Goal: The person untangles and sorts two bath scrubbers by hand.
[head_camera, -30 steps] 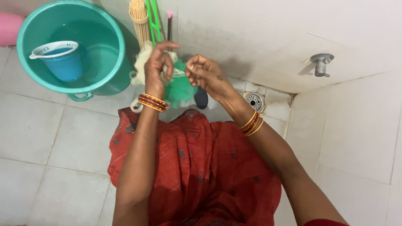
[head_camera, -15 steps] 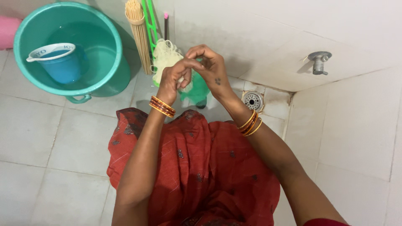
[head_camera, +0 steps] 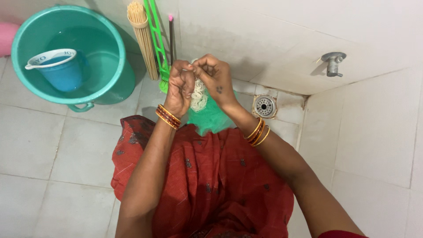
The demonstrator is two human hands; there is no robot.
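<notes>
Fingers of both hands are pinched shut at the top of a mesh scrub (head_camera: 207,110), meeting almost knuckle to knuckle in front of the chest. The left hand (head_camera: 179,87) curls into a loose fist around the cream strands, its back turned toward the camera; the right hand (head_camera: 216,79) bends over from the other side, fingertips (head_camera: 197,66) pressed down on the same bunch of netting. Neither hand is nearer than the other: both already hold it at one point, with no gap showing between them.

From that shared grip the scrub hangs straight down, long axis running from the fingers toward the lap. Its cream part sits just under the knuckles, between the two palms, and the green part spreads out below, brushing the red cloth (head_camera: 207,176) over the knees. So the bulk lies below and slightly to the right of the pinch, closer to the right wrist and its bangles (head_camera: 257,132).

Off to the left on the tiled floor (head_camera: 53,145) stands a teal bucket (head_camera: 123,83) holding water and a blue mug (head_camera: 64,70), well apart. A broom (head_camera: 143,37) and green brush (head_camera: 156,42) lean on the wall behind the hands; a drain (head_camera: 265,105) lies to the right, a tap (head_camera: 332,62) above it.
</notes>
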